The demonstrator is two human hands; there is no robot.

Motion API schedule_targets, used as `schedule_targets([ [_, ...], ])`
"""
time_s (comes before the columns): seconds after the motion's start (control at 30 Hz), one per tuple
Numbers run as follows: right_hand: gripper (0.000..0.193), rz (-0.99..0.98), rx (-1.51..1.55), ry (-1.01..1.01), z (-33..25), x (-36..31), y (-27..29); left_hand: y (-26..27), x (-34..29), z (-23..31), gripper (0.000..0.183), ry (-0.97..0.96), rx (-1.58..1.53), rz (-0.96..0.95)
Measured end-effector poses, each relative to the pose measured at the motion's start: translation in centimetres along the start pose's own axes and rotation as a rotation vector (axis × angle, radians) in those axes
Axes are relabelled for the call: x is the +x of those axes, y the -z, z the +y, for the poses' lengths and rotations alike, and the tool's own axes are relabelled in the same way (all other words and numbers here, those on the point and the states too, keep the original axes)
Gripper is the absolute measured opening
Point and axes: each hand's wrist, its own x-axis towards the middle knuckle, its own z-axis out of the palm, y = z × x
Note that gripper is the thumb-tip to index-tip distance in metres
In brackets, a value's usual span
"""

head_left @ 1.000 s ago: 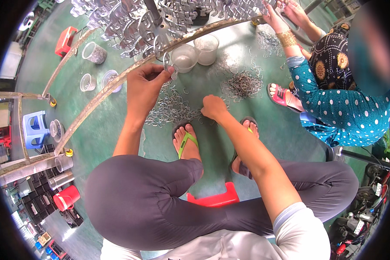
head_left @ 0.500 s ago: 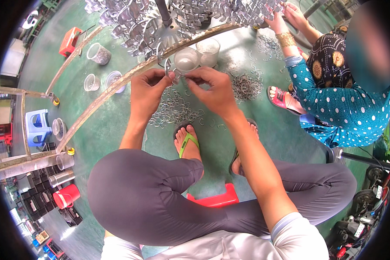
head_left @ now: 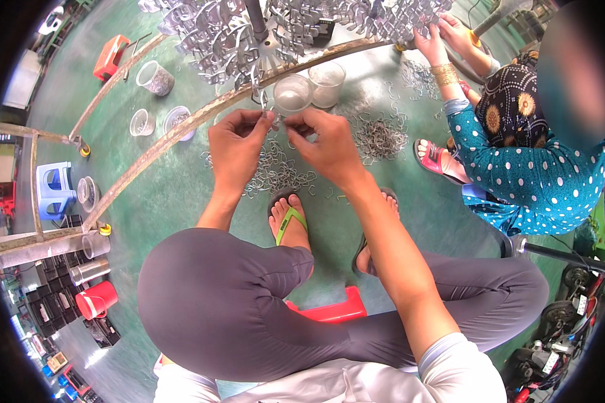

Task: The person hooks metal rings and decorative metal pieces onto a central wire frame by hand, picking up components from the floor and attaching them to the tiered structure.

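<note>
My left hand (head_left: 238, 144) pinches a small metal piece between thumb and fingertips, at the low end of a chain of silver metal hooks (head_left: 254, 79) hanging from a rack. Beside it, my right hand (head_left: 326, 142) is closed in a pinch, its fingertips almost meeting the left ones; what it holds is too small to make out. Below both hands, a loose pile of silver S-shaped hooks (head_left: 282, 173) lies on the green floor. A darker pile of hooks (head_left: 381, 139) lies right of my right hand. Two clear plastic tubs (head_left: 293, 93) stand just beyond my fingers.
A rusty frame bar (head_left: 154, 153) crosses in front of the rack. At right, a co-worker's hands (head_left: 444, 40) work on the same rack. Tubs with metal pieces (head_left: 156, 79), a blue stool (head_left: 55, 190) and a red bucket (head_left: 97, 299) stand left. A red stool (head_left: 333, 311) shows beneath me.
My view has shifted slightly. Both hands keep their pinches at the chain's end, with the left wrist a little further right. The co-worker's hands have moved slightly on the rack.
</note>
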Motion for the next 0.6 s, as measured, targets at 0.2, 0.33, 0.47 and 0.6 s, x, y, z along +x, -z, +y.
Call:
schedule_targets([
  [0.2, 0.017, -0.070, 0.005, -0.020, -0.1, 0.0, -0.1, -0.3, -0.4, -0.1, 0.023, 0.024, -0.009, -0.025],
  [0.33, 0.022, -0.080, -0.010, -0.001, -0.1, 0.2, -0.2, 0.0, -1.2, -1.7, 0.021, -0.049, -0.045, -0.009],
  [0.47, 0.024, -0.087, -0.058, -0.007, -0.4, 0.5, -0.1, -0.8, -1.9, -2.9, 0.021, -0.150, 0.165, -0.064],
  [0.6, 0.025, -0.110, -0.071, -0.026, -0.4, 0.6, 0.4, -0.9, -1.7, -3.2, 0.019, -0.257, 0.314, -0.128],
])
